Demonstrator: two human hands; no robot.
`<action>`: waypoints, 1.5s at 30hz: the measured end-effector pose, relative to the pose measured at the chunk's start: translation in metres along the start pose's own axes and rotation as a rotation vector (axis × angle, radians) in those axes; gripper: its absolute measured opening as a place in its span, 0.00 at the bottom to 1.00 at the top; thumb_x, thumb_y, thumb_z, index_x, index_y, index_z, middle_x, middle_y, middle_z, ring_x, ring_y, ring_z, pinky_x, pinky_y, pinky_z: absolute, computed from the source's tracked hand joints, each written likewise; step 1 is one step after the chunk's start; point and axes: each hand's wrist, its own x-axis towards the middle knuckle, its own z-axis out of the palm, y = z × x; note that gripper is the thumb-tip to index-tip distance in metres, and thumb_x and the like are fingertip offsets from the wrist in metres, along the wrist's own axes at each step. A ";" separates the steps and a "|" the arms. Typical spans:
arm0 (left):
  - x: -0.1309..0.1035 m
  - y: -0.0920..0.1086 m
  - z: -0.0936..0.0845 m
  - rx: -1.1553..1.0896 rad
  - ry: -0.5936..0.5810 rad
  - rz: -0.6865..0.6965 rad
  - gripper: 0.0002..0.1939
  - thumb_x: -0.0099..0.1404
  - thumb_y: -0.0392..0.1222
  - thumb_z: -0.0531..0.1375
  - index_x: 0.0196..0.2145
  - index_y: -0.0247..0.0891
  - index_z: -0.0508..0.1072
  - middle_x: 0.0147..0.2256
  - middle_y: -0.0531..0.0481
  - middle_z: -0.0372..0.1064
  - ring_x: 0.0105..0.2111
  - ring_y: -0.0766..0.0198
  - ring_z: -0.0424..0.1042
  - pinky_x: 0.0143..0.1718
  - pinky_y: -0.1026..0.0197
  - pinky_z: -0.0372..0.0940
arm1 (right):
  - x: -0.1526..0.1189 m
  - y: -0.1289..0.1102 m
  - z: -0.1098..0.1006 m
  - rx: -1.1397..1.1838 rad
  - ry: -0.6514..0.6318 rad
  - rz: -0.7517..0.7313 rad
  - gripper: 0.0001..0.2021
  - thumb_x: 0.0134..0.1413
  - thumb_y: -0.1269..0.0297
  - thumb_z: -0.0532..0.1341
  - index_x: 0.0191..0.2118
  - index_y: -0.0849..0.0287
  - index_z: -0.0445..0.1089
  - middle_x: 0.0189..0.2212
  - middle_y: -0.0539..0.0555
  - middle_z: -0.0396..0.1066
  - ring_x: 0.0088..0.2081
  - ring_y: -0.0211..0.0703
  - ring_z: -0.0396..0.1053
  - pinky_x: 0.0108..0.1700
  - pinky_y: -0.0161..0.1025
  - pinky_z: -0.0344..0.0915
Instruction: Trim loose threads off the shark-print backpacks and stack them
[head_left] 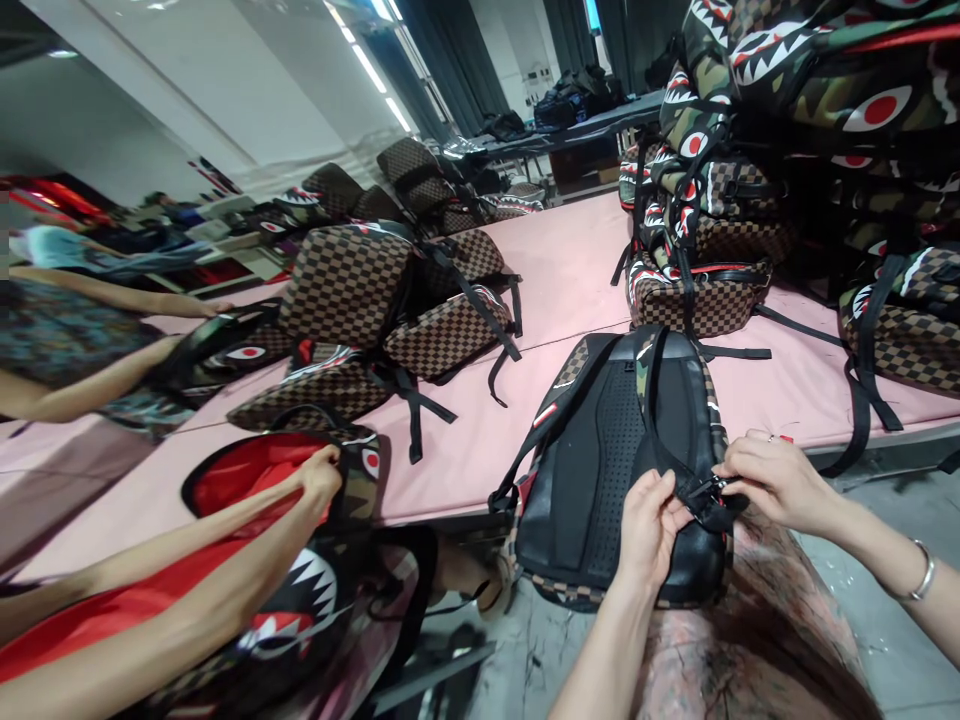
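A black-backed backpack with brown checkered edges lies back panel up, partly on the table's front edge and partly over my lap. My left hand pinches a black shoulder strap near its lower end. Beside it, my right hand has its fingers closed on the webbing by a dark strap buckle, at the bag's lower right. A bracelet is on my right wrist. The exact hold on the small buckle parts is partly hidden by my fingers.
Checkered backpacks lie on the pink table, and shark-mouth camouflage bags are piled at the right. At the left, a co-worker's arms reach into a red-lined bag. Another person handles a bag farther back.
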 end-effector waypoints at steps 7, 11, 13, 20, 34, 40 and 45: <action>0.001 -0.001 0.000 -0.013 -0.003 -0.005 0.15 0.52 0.38 0.64 0.22 0.35 0.59 0.20 0.57 0.62 0.21 0.71 0.67 0.23 0.68 0.66 | -0.008 0.006 0.000 0.091 0.072 0.028 0.07 0.58 0.65 0.54 0.37 0.60 0.67 0.29 0.55 0.68 0.33 0.42 0.64 0.35 0.39 0.60; 0.001 -0.002 0.001 -0.006 0.011 0.003 0.15 0.52 0.38 0.64 0.22 0.35 0.58 0.20 0.57 0.61 0.20 0.72 0.66 0.23 0.66 0.66 | -0.004 0.001 0.000 0.037 0.000 -0.006 0.08 0.58 0.64 0.53 0.37 0.60 0.67 0.30 0.55 0.68 0.33 0.43 0.64 0.33 0.38 0.60; 0.001 -0.003 0.000 -0.008 0.013 0.012 0.15 0.52 0.38 0.64 0.22 0.35 0.58 0.20 0.58 0.61 0.20 0.72 0.65 0.24 0.66 0.67 | -0.001 -0.001 0.000 -0.013 -0.001 -0.010 0.09 0.59 0.64 0.52 0.35 0.60 0.69 0.29 0.55 0.67 0.31 0.43 0.63 0.32 0.38 0.59; 0.001 -0.001 0.000 -0.011 0.001 0.020 0.16 0.51 0.40 0.65 0.22 0.36 0.58 0.23 0.53 0.67 0.24 0.66 0.71 0.26 0.64 0.66 | -0.021 0.001 0.014 0.419 0.160 0.346 0.08 0.55 0.63 0.56 0.39 0.58 0.67 0.31 0.54 0.70 0.34 0.42 0.67 0.35 0.38 0.63; -0.022 -0.001 -0.009 1.352 0.107 0.894 0.09 0.59 0.41 0.58 0.38 0.39 0.72 0.34 0.47 0.68 0.36 0.62 0.68 0.38 0.60 0.64 | -0.025 -0.023 0.087 0.756 0.436 0.700 0.12 0.41 0.55 0.63 0.27 0.59 0.70 0.22 0.50 0.68 0.25 0.39 0.65 0.27 0.35 0.65; -0.025 -0.003 -0.004 1.614 0.075 0.631 0.07 0.59 0.41 0.58 0.32 0.38 0.74 0.30 0.48 0.67 0.33 0.61 0.68 0.33 0.61 0.63 | -0.033 -0.027 0.094 0.674 0.419 0.626 0.07 0.46 0.61 0.60 0.27 0.58 0.70 0.24 0.51 0.69 0.27 0.40 0.66 0.30 0.35 0.65; -0.025 -0.003 -0.005 1.529 0.066 0.566 0.10 0.61 0.37 0.52 0.28 0.37 0.73 0.28 0.48 0.63 0.32 0.62 0.64 0.35 0.60 0.60 | -0.038 -0.026 0.102 0.623 0.410 0.590 0.07 0.48 0.61 0.60 0.27 0.58 0.70 0.24 0.51 0.68 0.26 0.39 0.66 0.29 0.34 0.63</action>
